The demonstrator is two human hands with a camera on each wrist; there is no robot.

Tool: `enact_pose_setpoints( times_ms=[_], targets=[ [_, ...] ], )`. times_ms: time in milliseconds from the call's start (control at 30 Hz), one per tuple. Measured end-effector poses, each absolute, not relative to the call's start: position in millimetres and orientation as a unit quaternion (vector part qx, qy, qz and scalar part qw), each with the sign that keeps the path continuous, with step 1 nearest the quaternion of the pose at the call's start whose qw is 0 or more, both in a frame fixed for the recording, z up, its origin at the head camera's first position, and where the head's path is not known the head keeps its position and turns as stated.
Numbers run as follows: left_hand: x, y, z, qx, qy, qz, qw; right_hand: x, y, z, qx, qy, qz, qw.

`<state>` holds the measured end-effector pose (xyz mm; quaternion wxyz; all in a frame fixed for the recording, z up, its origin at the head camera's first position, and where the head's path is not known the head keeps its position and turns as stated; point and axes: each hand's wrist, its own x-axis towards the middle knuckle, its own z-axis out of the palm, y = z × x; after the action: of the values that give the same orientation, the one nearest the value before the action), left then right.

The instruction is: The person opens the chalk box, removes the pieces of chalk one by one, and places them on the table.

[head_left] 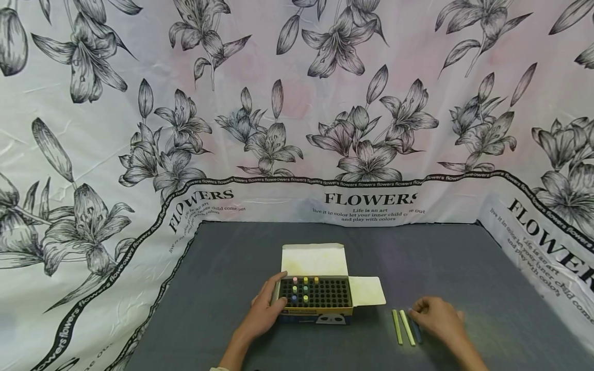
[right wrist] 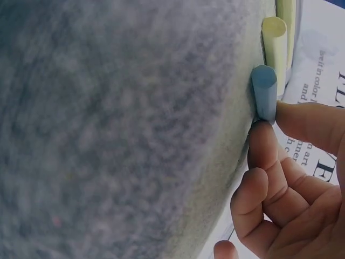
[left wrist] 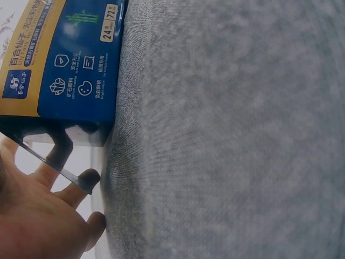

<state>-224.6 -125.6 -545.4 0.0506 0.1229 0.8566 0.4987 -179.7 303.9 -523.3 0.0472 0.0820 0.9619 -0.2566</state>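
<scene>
An open chalk box (head_left: 303, 315) with a black grid of holes stands in the middle of the table. Several coloured chalks (head_left: 305, 289) stand upright in its left columns. My left hand (head_left: 262, 314) holds the box's left end, thumb at the front corner; the left wrist view shows the blue and yellow printed side (left wrist: 81, 70). To the right, my right hand (head_left: 436, 317) pinches the far end of a blue chalk stick (head_left: 417, 335) between thumb and forefinger. That stick lies on the table beside a pale yellow chalk (head_left: 407, 328) and a yellow-green chalk (head_left: 397, 327).
The box's lid (head_left: 314, 259) is folded back, and a side flap (head_left: 367, 291) sticks out to the right, near the loose chalks. A dark grey cloth (head_left: 232, 268) covers the table. Flower-printed white sheeting (head_left: 287, 201) rises behind it and along both sides.
</scene>
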Motion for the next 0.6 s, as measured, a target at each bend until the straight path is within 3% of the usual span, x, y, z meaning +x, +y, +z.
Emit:
enact_pose_setpoints(
  times_ms=[233,600],
  targets=[
    [-223.5,-126.3,-546.5,0.130,0.847,0.512,0.054,-179.8,304.4,-522.8,0.079,0.962,-0.256,0.059],
    [-224.8,-126.5,-548.8,0.128,0.846,0.515,0.056,-182.2,306.2,-517.4,0.089,0.955,-0.280,0.029]
  ],
)
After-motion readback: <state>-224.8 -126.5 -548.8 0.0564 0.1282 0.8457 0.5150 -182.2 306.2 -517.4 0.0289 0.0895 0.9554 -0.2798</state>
